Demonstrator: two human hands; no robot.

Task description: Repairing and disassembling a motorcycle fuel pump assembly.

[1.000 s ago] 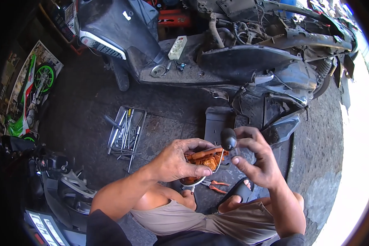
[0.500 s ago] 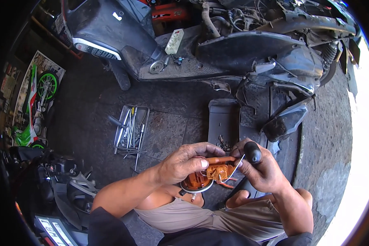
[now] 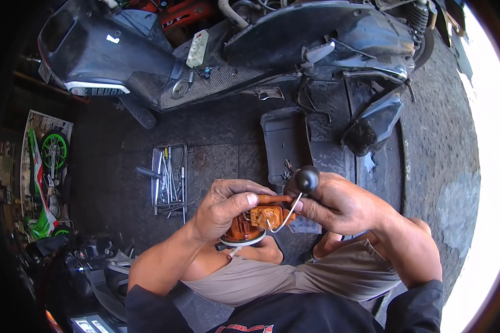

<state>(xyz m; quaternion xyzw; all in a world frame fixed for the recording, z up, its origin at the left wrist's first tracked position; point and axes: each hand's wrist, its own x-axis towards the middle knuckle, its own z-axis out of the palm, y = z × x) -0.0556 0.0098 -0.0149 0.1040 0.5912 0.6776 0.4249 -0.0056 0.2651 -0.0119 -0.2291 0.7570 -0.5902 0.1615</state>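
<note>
An orange plastic fuel pump unit [image 3: 266,217] with a round, white-rimmed base is held up above my lap. My left hand [image 3: 228,208] grips it from the left, thumb pressed on the orange tube [image 3: 273,198] along its top and fingers behind. On the other side my right hand [image 3: 339,205] is closed at the tube's right end, its thumb against a bent metal wire arm [image 3: 289,220]. That arm curves from the pump's front up to a rounded black float [image 3: 306,180] in front of my right fingers. Some fingertips of both hands are hidden.
A metal tray of screwdrivers and wrenches [image 3: 170,183] lies on the floor at left. Farther off sit a black plastic bin [image 3: 286,130] and a dark plastic part [image 3: 374,130]. Across the back stands a partly stripped scooter [image 3: 294,41], a white power strip [image 3: 198,49] on its footboard.
The scooter has shifted left and up in the picture. My hands have moved a little left and up with the pump. An orange strip below the pump no longer shows.
</note>
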